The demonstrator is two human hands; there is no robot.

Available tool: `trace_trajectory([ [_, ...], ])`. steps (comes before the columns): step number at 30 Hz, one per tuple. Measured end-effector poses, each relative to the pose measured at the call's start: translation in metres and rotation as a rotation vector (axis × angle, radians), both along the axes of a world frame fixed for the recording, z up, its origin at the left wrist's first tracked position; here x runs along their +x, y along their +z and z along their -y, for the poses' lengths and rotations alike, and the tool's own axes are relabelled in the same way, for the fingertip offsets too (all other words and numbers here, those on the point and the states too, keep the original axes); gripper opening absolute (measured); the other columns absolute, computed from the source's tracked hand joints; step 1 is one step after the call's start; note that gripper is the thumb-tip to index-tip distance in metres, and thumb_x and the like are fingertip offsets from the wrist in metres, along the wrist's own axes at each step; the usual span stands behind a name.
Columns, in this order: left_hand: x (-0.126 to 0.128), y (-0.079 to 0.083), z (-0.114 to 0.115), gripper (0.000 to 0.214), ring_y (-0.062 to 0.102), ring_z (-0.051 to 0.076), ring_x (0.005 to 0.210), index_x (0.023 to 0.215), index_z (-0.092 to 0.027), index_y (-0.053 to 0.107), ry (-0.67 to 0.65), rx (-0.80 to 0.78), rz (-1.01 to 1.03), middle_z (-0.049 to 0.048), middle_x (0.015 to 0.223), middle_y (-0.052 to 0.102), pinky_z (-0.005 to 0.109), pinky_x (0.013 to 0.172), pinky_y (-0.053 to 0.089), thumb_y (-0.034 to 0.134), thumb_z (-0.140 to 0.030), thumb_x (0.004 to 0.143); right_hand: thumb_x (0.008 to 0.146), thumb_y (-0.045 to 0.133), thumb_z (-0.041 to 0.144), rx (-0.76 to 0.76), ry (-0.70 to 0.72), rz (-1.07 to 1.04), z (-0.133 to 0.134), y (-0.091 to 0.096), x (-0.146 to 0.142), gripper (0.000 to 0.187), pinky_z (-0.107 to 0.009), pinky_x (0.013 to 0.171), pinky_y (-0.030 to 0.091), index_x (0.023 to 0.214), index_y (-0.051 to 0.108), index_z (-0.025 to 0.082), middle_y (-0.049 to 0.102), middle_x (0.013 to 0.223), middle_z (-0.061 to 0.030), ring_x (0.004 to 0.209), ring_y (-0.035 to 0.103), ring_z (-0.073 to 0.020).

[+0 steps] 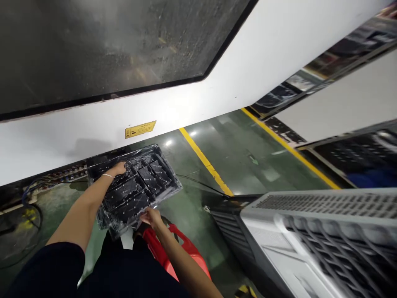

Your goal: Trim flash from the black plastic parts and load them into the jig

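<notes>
A clear plastic tray point(170, 193) filled with several flat black parts point(127, 192) lies tilted in front of my body, above the floor. The parts carry small shiny dots and thin lines. Over the tray's far left area, my left hand point(118, 169) is closed among the black parts; its fingertips and whatever they hold are hidden. My right hand point(150, 217) grips the near right edge of the tray, with fingers pressed together on the rim.
A white machine point(173, 111) with a dark window and yellow label stands ahead. Below my right arm is a red plastic stool or container point(186, 248). Wiring point(65, 174) shows at left. At right stand a grey vented unit point(273, 231) and shelving. Yellow lines cross the green floor point(223, 140).
</notes>
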State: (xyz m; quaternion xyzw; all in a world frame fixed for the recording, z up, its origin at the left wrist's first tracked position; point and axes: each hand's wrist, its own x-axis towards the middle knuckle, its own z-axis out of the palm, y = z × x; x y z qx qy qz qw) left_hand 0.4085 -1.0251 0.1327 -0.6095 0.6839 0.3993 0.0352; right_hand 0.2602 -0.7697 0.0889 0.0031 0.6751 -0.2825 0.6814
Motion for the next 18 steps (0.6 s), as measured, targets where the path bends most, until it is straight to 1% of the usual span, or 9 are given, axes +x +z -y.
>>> trace_trajectory([
  [2,-0.008,-0.009,-0.001,0.048,0.058,0.029,0.109,0.117,-0.011,0.062,-0.054,-0.001,0.045,0.0185,0.121,0.062,0.033,0.094,0.04,0.06,-0.011,0.069,0.079,0.054,0.015,0.049,-0.042,-0.047,0.028,-0.007,0.007,0.005,-0.025,0.05,0.053,0.083,0.055,0.015,0.054,0.054,0.002,0.048,0.057,-0.013],
  [4,0.003,-0.014,-0.017,0.052,0.054,0.03,0.116,0.125,-0.011,0.056,-0.109,0.001,0.077,0.0196,0.128,0.057,0.035,0.098,0.037,0.057,-0.014,0.073,0.082,0.056,0.017,0.095,-0.06,-0.052,0.056,-0.016,0.024,0.01,-0.026,0.053,0.054,0.091,0.056,0.012,0.058,0.061,0.0003,0.053,0.059,-0.0128],
  [6,0.027,-0.015,-0.047,0.053,0.051,0.029,0.12,0.13,-0.013,0.052,-0.171,-0.001,0.094,0.0178,0.132,0.055,0.035,0.101,0.035,0.054,-0.017,0.077,0.088,0.055,0.023,0.13,-0.071,-0.028,0.075,-0.023,0.041,0.017,-0.027,0.056,0.055,0.1,0.056,0.011,0.062,0.075,-0.002,0.06,0.061,-0.0121],
  [8,0.057,-0.015,-0.085,0.056,0.046,0.029,0.125,0.133,-0.014,0.048,-0.234,-0.007,0.104,0.0167,0.136,0.051,0.037,0.105,0.031,0.054,-0.022,0.078,0.091,0.053,0.028,0.14,-0.09,-0.008,0.084,-0.029,0.052,0.023,-0.027,0.06,0.055,0.108,0.055,0.012,0.063,0.089,-0.0035,0.069,0.061,-0.0114],
  [11,0.091,-0.022,-0.145,0.066,0.036,0.032,0.133,0.137,-0.013,0.044,-0.312,0.005,0.126,0.0181,0.143,0.043,0.045,0.111,0.022,0.06,-0.026,0.075,0.092,0.052,0.032,0.113,-0.109,-0.004,0.082,-0.034,0.051,0.027,-0.027,0.064,0.054,0.112,0.055,0.014,0.061,0.1,-0.0048,0.077,0.061,-0.0119],
  [13,0.099,-0.034,-0.174,0.071,0.028,0.036,0.136,0.139,-0.011,0.04,-0.355,0.004,0.189,0.021,0.147,0.034,0.053,0.111,0.015,0.062,-0.028,0.074,0.092,0.052,0.032,0.091,-0.086,-0.002,0.076,-0.034,0.045,0.027,-0.027,0.064,0.054,0.111,0.055,0.014,0.061,0.099,-0.0046,0.077,0.061,-0.0118],
  [15,0.094,-0.048,-0.191,0.072,0.024,0.038,0.138,0.141,-0.009,0.036,-0.404,-0.032,0.254,0.023,0.15,0.028,0.057,0.111,0.011,0.06,-0.026,0.076,0.091,0.055,0.029,0.064,-0.034,0.002,0.069,-0.032,0.038,0.025,-0.026,0.061,0.054,0.109,0.056,0.013,0.063,0.093,-0.0036,0.072,0.061,-0.0112],
  [16,0.089,-0.055,-0.195,0.069,0.022,0.038,0.139,0.141,-0.01,0.036,-0.444,-0.059,0.272,0.0229,0.15,0.026,0.058,0.11,0.011,0.058,-0.024,0.077,0.089,0.057,0.027,0.044,-0.008,-0.001,0.065,-0.03,0.035,0.024,-0.025,0.059,0.053,0.108,0.057,0.013,0.063,0.089,-0.0029,0.068,0.061,-0.011],
  [18,0.075,-0.069,-0.194,0.058,0.021,0.037,0.139,0.139,-0.015,0.042,-0.539,-0.1,0.272,0.0202,0.151,0.027,0.06,0.11,0.011,0.05,-0.017,0.081,0.084,0.061,0.021,-0.013,0.025,-0.026,0.055,-0.025,0.03,0.024,-0.023,0.055,0.05,0.107,0.059,0.014,0.065,0.082,-0.0015,0.063,0.062,-0.0108],
])
